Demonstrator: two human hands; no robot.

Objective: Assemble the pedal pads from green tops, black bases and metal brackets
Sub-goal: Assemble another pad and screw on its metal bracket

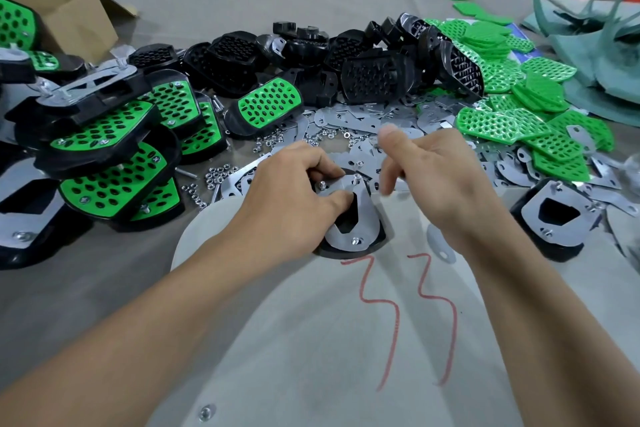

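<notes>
The pedal pad [363, 229] I am working on lies upside down at the far edge of a pale sheet [311, 340] on the bench [207, 3], right in front of me. It is a black base [346, 251] with a shiny metal bracket [367, 215] laid over it, and screw ends [356, 178] stand up through the bracket at its far and near corners. My left hand [294, 191] grips it, the thumb hooked into the bracket's dark middle opening and the fingers [322, 166] curled over the far edge. My right hand [436, 177] hovers just above the pad's right side, thumb raised and fingers bent downward. It is blurred, and I cannot tell whether those fingers pinch anything. Beyond the hands, loose brackets [363, 118] and small nuts [221, 173] are scattered over the bench. Behind them sits a heap of black bases [346, 59], and to its right a heap of green tops [519, 80]. On the left, finished pads [104, 135] with green faces are stacked in a leaning pile, with a cardboard box [69, 17] behind. At the right a second pad [554, 215], bracket side up, rests near the sheet. The sheet bears two red scrawled lines [396, 322]. The left hand hides the left side of the pad it holds.
</notes>
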